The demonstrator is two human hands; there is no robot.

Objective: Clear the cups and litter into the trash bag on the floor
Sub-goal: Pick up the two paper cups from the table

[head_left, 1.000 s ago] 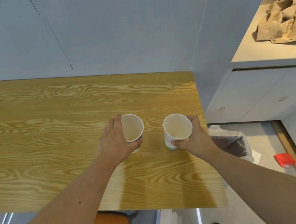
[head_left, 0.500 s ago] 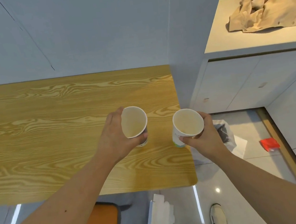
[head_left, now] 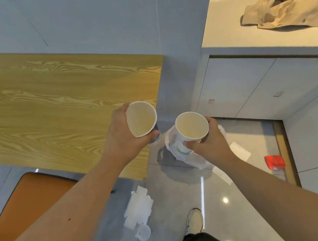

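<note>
My left hand [head_left: 122,135] grips a white paper cup [head_left: 141,119], tilted with its empty inside facing me, above the right end of the wooden table [head_left: 49,108]. A second white paper cup [head_left: 191,124], with a green and blue print on its side, is held upright in my right hand [head_left: 209,143]. This cup hangs past the table's edge, directly above the white trash bag [head_left: 182,156] that stands on the floor. Most of the bag is hidden behind the cup and my right hand.
On the grey floor lie a flattened white carton [head_left: 138,207], a clear plastic lid [head_left: 143,232], white paper slips [head_left: 239,150] and a red packet [head_left: 275,161]. An orange chair [head_left: 27,197] stands under the table. White cabinets [head_left: 252,89] carry a beige cloth [head_left: 291,3]. My shoe [head_left: 194,219] is below.
Both hands have lifted the cups off the table and carried them right. The right cup has passed the table's edge and hangs over the bag. My view has swung right and down.
</note>
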